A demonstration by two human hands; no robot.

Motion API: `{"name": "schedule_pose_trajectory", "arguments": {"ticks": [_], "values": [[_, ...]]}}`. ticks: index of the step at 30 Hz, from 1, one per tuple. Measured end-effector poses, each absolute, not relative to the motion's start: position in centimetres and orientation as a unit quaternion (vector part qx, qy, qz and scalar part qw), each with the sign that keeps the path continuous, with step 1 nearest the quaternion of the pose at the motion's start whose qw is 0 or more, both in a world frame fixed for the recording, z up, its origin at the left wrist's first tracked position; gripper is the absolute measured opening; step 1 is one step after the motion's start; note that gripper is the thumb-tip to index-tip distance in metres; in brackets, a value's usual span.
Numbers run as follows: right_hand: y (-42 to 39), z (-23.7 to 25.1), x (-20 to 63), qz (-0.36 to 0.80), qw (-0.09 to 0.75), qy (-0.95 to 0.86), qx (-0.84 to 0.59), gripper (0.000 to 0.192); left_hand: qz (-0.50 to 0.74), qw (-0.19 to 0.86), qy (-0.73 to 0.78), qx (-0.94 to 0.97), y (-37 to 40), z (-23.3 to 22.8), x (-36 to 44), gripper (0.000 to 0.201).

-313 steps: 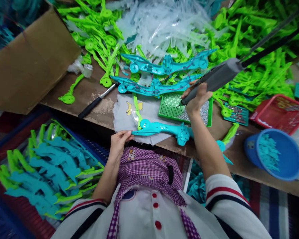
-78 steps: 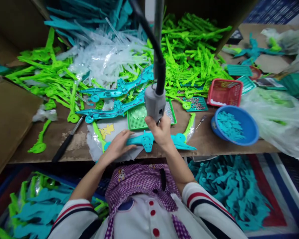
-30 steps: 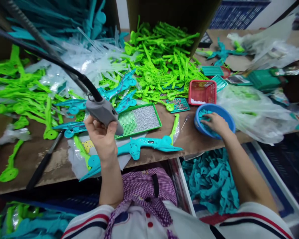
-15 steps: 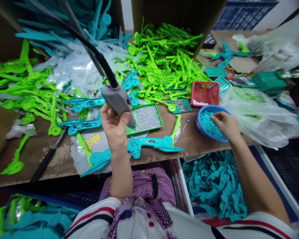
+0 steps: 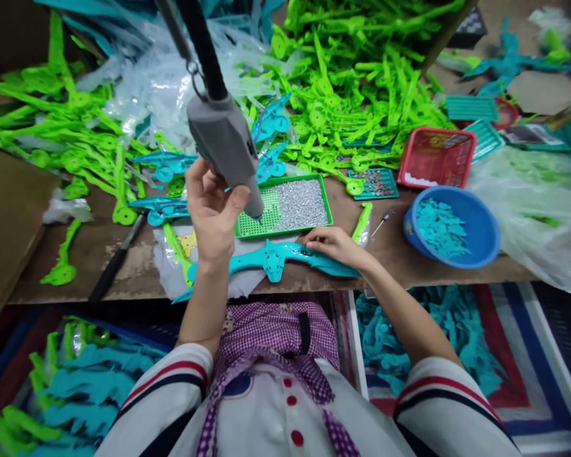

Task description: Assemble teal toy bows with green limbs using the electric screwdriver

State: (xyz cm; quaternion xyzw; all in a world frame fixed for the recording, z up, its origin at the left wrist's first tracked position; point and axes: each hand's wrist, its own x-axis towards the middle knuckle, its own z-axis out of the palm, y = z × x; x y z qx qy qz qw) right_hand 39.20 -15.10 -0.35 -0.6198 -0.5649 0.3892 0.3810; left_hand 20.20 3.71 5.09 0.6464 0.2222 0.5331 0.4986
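My left hand is wrapped round a grey electric screwdriver, its tip pointing down over a green perforated tray of small silver screws. At the table's front edge lies a long blue plastic animal-shaped piece. On the right part of that piece rests my right hand, fingers drawn together over its dark slot; whatever they pinch is hidden. Farther right stands a blue bowl of small blue plastic parts.
Piles of lime-green plastic pieces and clear plastic bags cover the back. A red basket stands behind the bowl. A black-handled tool lies at left. Crates of blue pieces sit below the table edge.
My right hand has left the blue bowl and moved left onto the blue plastic piece. My left hand still holds the screwdriver over the tray. The camera view has shifted.
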Motion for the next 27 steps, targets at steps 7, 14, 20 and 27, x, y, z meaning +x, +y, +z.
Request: {"name": "schedule_pose_trajectory", "arguments": {"ticks": [7,14,20,27], "values": [[-14.0,-2.2,39.5,0.406,0.367,-0.602,-0.581,0.022,0.492,0.406,0.267,0.722,2.7,3.1,16.7,0.106],[-12.9,-1.2,40.1,0.426,0.282,-0.670,-0.539,0.023,0.156,0.308,0.224,0.911,1.4,-2.7,9.7,0.040],[-10.8,0.2,40.7,0.434,0.171,-0.746,-0.475,0.027,0.138,0.294,0.204,0.923,1.4,-2.9,9.8,0.031],[-10.3,-0.3,40.9,0.444,0.129,-0.760,-0.458,0.029,0.118,0.290,0.219,0.924,1.2,-3.1,9.5,0.032]]}}
